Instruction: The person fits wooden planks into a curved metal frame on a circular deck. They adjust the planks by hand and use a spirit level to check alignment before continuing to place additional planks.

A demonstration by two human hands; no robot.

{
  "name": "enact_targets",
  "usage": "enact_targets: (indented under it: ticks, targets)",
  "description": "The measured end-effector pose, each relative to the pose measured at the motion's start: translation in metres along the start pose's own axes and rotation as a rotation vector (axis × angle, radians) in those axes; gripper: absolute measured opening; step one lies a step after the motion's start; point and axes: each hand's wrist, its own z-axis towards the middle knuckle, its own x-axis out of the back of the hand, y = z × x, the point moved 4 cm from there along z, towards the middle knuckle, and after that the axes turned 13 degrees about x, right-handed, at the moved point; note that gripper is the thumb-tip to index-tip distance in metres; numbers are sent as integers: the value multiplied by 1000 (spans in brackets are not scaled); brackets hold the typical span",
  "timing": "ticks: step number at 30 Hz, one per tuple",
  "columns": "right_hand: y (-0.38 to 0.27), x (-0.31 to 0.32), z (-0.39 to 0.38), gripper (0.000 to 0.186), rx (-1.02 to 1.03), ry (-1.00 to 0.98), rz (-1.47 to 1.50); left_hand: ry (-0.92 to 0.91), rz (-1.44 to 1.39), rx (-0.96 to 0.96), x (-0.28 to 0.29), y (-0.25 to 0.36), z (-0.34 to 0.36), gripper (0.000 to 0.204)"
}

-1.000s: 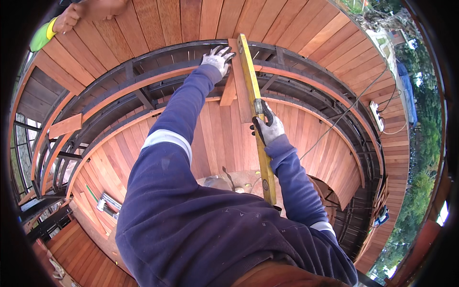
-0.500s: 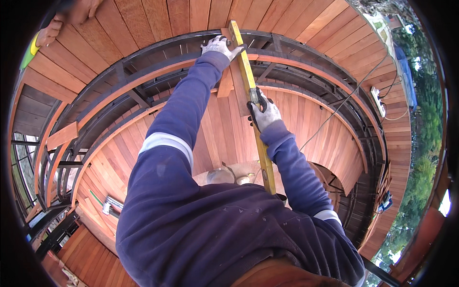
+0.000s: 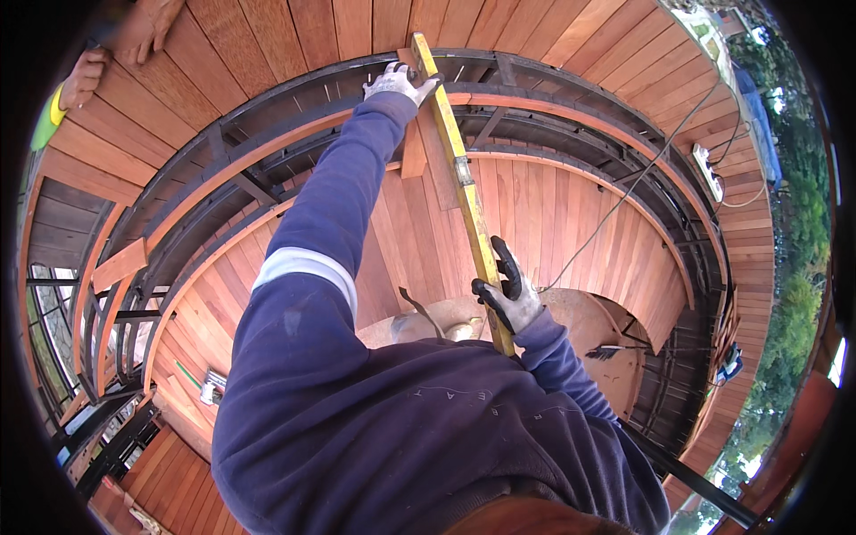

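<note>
A long yellow spirit level (image 3: 450, 134) spans from the far curved deck toward my body. My left hand (image 3: 393, 84), in a white and black glove, reaches out to its far end, with the thumb against its edge; what the other fingers hold is partly hidden. Near my chest, my gloved right hand (image 3: 521, 301) grips the level's near part, one finger stretched along its side. Beneath the level, a short reddish wooden board (image 3: 439, 174) lies lengthwise, beside another short wood piece (image 3: 413, 156).
Curved black metal framing (image 3: 259, 183) with open gaps runs between the upper decking (image 3: 294, 36) and the lower plank surface (image 3: 535, 209). Another person's hand (image 3: 85, 78) rests at upper left. A cable (image 3: 615, 205) trails from a white power strip (image 3: 707, 172) at right.
My right hand has slid down the level toward my body. The level's far end has shifted slightly left, and my left hand stays beside it.
</note>
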Motion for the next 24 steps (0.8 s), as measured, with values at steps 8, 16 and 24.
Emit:
enact_targets:
  ticks: [8, 16, 24]
  targets:
    - [18, -5, -28, 65, -190, 31, 36, 158, -14, -41, -20, -2, 3, 68]
    - [21, -7, -25, 68, -44, -12, -251, 201, 50, -67, -35, -11, 11, 65]
    - [15, -9, -21, 71, -121, -25, -289, -44, 255, -250, -25, -22, 21, 76]
